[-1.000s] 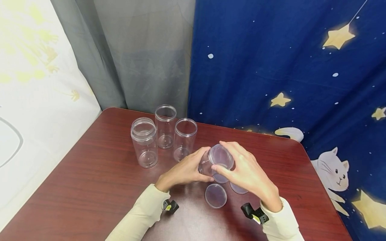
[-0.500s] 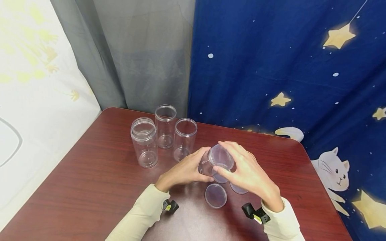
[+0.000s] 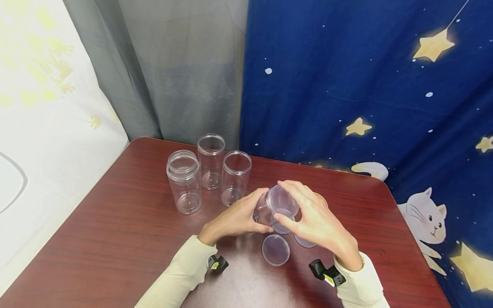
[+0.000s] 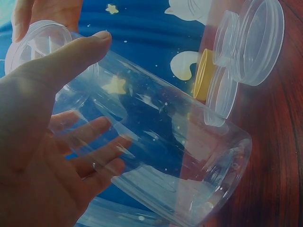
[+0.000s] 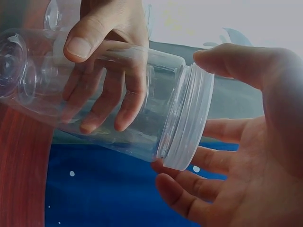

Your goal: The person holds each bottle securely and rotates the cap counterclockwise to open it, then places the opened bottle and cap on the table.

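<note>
A clear plastic jar [image 5: 142, 101] is held tilted over the table, its lidded end toward the right hand. My left hand [image 3: 239, 216] grips the jar's body, thumb on one side and fingers curled round the other. At the mouth, my right hand [image 3: 313, 216] pinches the rim of a translucent lid [image 5: 189, 118] between thumb and fingers. The lid sits over the jar's threaded neck. In the left wrist view the jar's body [image 4: 156, 127] runs down toward the table, with nothing seen inside it.
Loose translucent lids [image 3: 275, 250] lie on the reddish-brown table [image 3: 115, 239] below the hands. A yellow ring-like lid [image 4: 203, 74] stands behind them. Several clear jars, including a front-left jar [image 3: 185, 188] and a right one [image 3: 236, 179], stand upright at the back left. A blue star-printed curtain [image 3: 327, 85] hangs behind.
The right hand turns very slightly at the lid, its thumb shifting a little right along the rim. The left hand and the jar stay put.
</note>
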Action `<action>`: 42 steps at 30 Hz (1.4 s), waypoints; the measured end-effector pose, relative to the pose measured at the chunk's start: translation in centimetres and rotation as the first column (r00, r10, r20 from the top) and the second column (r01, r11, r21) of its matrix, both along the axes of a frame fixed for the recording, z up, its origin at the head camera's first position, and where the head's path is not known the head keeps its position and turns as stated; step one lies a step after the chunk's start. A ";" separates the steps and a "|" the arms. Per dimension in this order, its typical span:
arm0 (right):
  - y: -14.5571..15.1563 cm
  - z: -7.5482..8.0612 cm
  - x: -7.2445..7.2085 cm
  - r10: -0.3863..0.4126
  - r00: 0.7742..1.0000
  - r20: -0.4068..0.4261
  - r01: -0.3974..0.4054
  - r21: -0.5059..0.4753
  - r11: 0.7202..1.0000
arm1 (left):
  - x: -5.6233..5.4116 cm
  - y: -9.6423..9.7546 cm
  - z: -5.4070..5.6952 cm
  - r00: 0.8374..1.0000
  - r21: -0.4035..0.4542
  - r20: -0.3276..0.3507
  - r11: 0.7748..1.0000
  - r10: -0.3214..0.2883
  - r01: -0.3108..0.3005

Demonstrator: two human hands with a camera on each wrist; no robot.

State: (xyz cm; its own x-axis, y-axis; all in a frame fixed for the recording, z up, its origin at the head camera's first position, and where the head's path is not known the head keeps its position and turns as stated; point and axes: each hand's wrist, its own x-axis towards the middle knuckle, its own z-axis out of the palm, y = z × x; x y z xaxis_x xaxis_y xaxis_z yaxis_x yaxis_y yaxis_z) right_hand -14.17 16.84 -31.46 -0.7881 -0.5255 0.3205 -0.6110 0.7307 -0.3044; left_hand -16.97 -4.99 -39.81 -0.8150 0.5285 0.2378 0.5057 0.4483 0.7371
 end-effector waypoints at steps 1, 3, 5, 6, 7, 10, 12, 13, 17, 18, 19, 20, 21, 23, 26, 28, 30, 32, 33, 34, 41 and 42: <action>0.0 0.0 0.0 0.002 1.000 0.001 -0.002 0.001 1.000 | 0.0 0.0 0.0 1.000 0.000 0.000 1.000 0.000 0.000; 0.0 0.0 0.0 0.007 1.000 0.003 -0.007 0.001 1.000 | 0.0 0.0 0.0 1.000 -0.001 -0.001 1.000 0.001 -0.001; 0.0 0.0 0.0 0.011 1.000 0.008 -0.011 0.002 1.000 | 0.0 0.0 0.0 1.000 -0.004 -0.001 1.000 0.003 -0.003; 0.1 0.0 0.0 0.014 1.000 0.010 -0.014 0.001 1.000 | 0.0 0.0 0.0 1.000 -0.004 -0.001 1.000 0.003 -0.003; 0.1 0.0 0.0 0.018 1.000 0.013 -0.018 0.000 1.000 | 0.0 0.0 0.0 1.000 -0.005 0.000 1.000 0.004 -0.004; 0.1 0.1 0.1 0.033 0.999 0.028 -0.033 -0.007 0.999 | 0.0 0.0 0.0 1.000 -0.005 0.002 1.000 0.002 -0.002; 0.0 0.2 0.1 0.041 0.998 0.046 -0.041 -0.015 0.999 | 0.0 0.1 0.0 1.000 0.000 0.003 1.000 0.000 0.000; 0.0 0.2 0.1 0.042 0.998 0.056 -0.042 -0.017 0.999 | 0.0 0.1 -0.1 1.000 0.001 0.004 1.000 -0.002 0.002; 0.0 0.2 0.3 0.030 0.995 0.090 -0.028 -0.020 0.999 | -0.1 0.1 0.0 1.000 0.005 0.004 1.000 -0.003 0.003; 0.0 0.2 0.3 0.025 0.995 0.093 -0.023 -0.019 1.000 | -0.1 0.1 0.0 1.000 0.004 0.003 1.000 -0.002 0.002; 0.0 0.2 0.3 0.021 0.995 0.096 -0.019 -0.018 1.000 | -0.1 0.1 0.0 1.000 0.006 0.002 1.000 -0.002 0.002; 0.0 0.3 0.3 0.015 0.995 0.098 -0.014 -0.015 1.000 | -0.1 0.1 0.0 1.000 0.004 0.001 1.000 0.000 0.000; 0.0 0.3 0.3 0.011 0.995 0.099 -0.010 -0.014 1.000 | -0.1 0.1 0.0 1.000 0.003 -0.001 1.000 0.002 -0.002; -0.1 0.4 0.3 0.000 0.995 0.101 0.001 -0.012 1.000 | -0.1 0.1 0.0 1.000 0.003 -0.002 1.000 0.006 -0.006; -0.1 0.4 0.2 -0.016 0.995 0.096 0.019 -0.031 0.999 | -0.1 0.1 0.0 1.000 0.009 0.001 1.000 0.014 -0.014; -0.1 0.4 0.1 -0.026 0.996 0.084 0.031 -0.052 0.998 | -0.1 0.1 0.0 1.000 0.016 -0.001 1.000 0.018 -0.018; -0.2 0.3 0.1 -0.046 0.997 0.062 0.050 -0.072 0.996 | -0.1 0.2 0.0 1.000 0.017 -0.002 1.000 0.021 -0.021; -0.3 0.2 0.0 -0.073 0.997 0.040 0.076 -0.088 0.993 | -0.2 0.2 0.0 1.000 0.016 -0.002 1.000 0.023 -0.023; -0.4 0.1 0.0 -0.089 0.996 0.030 0.091 -0.091 0.992 | -0.1 0.2 0.0 1.000 0.015 -0.001 1.000 0.024 -0.024; -0.5 0.0 0.1 -0.104 0.994 0.020 0.105 -0.098 0.990 | -0.1 0.2 0.0 1.000 0.017 0.000 1.000 0.024 -0.024; -0.9 -0.3 0.0 -0.158 0.987 -0.018 0.153 -0.150 0.977 | -0.1 0.1 0.0 0.999 0.043 -0.004 0.998 0.039 -0.039; -1.0 -0.3 0.1 -0.166 0.986 -0.017 0.162 -0.147 0.976 | -0.1 0.1 0.0 0.999 0.045 -0.006 0.998 0.042 -0.042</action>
